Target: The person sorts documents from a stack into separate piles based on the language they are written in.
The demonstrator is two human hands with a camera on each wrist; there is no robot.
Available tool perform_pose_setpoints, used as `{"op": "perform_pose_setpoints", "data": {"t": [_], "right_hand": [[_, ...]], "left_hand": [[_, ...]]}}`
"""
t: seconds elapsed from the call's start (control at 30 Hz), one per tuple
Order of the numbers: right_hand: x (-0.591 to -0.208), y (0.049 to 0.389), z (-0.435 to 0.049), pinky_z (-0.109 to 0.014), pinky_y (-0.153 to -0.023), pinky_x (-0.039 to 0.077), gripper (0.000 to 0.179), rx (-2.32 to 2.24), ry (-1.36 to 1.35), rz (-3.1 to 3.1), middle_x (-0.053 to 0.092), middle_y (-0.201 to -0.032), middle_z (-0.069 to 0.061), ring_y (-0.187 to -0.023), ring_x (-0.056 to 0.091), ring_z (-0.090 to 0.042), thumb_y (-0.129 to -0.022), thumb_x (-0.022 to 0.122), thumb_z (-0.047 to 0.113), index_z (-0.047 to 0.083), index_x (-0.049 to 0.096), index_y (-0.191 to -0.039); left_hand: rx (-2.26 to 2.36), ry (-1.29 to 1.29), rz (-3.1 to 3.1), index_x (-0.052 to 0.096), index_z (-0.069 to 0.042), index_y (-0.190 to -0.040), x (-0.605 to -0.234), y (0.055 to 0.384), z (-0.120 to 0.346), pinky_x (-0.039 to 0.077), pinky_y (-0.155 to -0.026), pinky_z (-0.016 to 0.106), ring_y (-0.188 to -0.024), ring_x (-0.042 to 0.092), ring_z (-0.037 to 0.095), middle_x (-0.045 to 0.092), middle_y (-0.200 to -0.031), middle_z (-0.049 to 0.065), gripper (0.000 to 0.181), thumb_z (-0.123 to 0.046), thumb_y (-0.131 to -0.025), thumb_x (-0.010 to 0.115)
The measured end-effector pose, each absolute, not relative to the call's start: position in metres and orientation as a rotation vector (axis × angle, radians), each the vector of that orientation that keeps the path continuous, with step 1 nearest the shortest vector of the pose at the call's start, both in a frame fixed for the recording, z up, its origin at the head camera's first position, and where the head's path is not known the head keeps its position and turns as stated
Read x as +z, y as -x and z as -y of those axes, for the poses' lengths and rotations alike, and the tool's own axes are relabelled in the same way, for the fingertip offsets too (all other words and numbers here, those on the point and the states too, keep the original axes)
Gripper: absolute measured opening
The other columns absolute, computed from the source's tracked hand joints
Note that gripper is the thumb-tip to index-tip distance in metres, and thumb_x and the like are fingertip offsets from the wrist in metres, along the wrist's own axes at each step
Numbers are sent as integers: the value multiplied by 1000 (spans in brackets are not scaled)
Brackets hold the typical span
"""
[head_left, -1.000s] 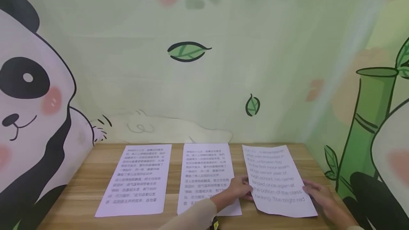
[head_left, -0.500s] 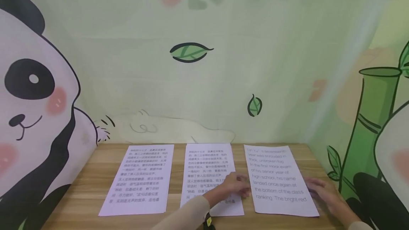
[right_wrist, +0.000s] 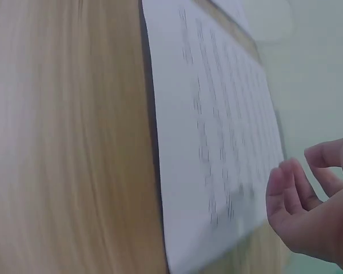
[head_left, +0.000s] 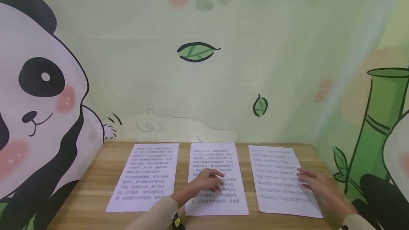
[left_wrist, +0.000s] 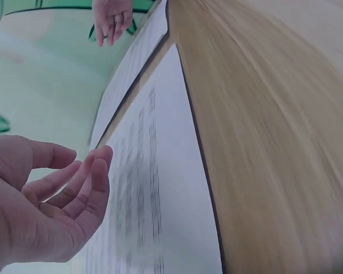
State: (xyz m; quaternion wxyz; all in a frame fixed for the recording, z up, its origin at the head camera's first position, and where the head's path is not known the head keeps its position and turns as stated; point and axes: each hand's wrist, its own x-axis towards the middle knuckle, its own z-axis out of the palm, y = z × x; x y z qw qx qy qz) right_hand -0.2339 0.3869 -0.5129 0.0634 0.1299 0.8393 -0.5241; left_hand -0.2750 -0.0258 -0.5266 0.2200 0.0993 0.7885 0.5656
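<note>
Three printed paper sheets lie in a row on a wooden table. The left sheet (head_left: 143, 176) and the middle sheet (head_left: 214, 159) carry Chinese text; the right sheet (head_left: 274, 180) carries English text. My left hand (head_left: 206, 182) hovers over the middle sheet, fingers loosely bent, holding nothing; the left wrist view shows a gap between that hand (left_wrist: 57, 200) and the paper. Above the right edge of the English sheet is my right hand (head_left: 314, 184), its fingers relaxed and nothing in them. In the right wrist view this hand (right_wrist: 314, 200) appears apart from the page.
The wooden table (head_left: 89, 180) shows strips of bare surface between the sheets. Behind it stands a pale green wall (head_left: 143, 63) with printed leaves, pandas and bamboo. A dark band with a yellow mark (head_left: 176, 219) sits at my left wrist.
Both hands have let go of the English sheet, which now lies flat. My left hand has moved left over the middle sheet; the right hand has lifted above the English sheet's right edge.
</note>
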Motion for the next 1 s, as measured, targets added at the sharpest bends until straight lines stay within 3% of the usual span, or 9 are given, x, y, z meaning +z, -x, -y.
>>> {"op": "perform_pose_setpoints", "data": {"t": [0.13,0.4,0.53,0.73,1.0], "right_hand": [[-511,240,-356,-36,-94,60,51,-1625,-340,-2483,53,-145,-29,-110,67,-16,-105,55,19,-7,45,-148],[-523,247,-299,-33,-86,62,42,-1643,-236,-2416,70,-126,-20,-100,71,-16,-101,61,15,-4,57,-139],[-530,247,-278,-33,-84,63,44,-1637,-188,-2356,72,-120,-19,-98,73,-20,-100,62,14,-7,56,-138],[-531,246,-255,-36,-85,63,55,-1605,-63,-2257,70,-112,-18,-92,72,-19,-101,60,15,-15,42,-144],[-535,250,-221,-35,-81,63,49,-1485,-122,-2303,67,-106,-15,-88,71,-19,-100,60,11,-12,49,-141]], "left_hand": [[1563,-282,-2187,64,2,-130,-527,274,61,63,-78,35,-85,74,23,75,-104,15,36,-12,-96,62],[1603,-235,-2198,59,8,-132,-537,267,112,62,-76,34,-82,74,20,75,-106,17,41,-10,-95,61],[1594,-165,-2223,60,7,-132,-540,261,125,62,-77,34,-82,72,19,73,-106,16,42,-11,-94,62],[1527,-47,-2311,56,5,-138,-540,254,135,59,-75,33,-84,69,17,68,-109,13,50,-13,-93,66],[1521,-32,-2313,52,9,-141,-538,251,139,57,-69,29,-80,65,18,63,-109,13,53,-7,-92,63]]}}
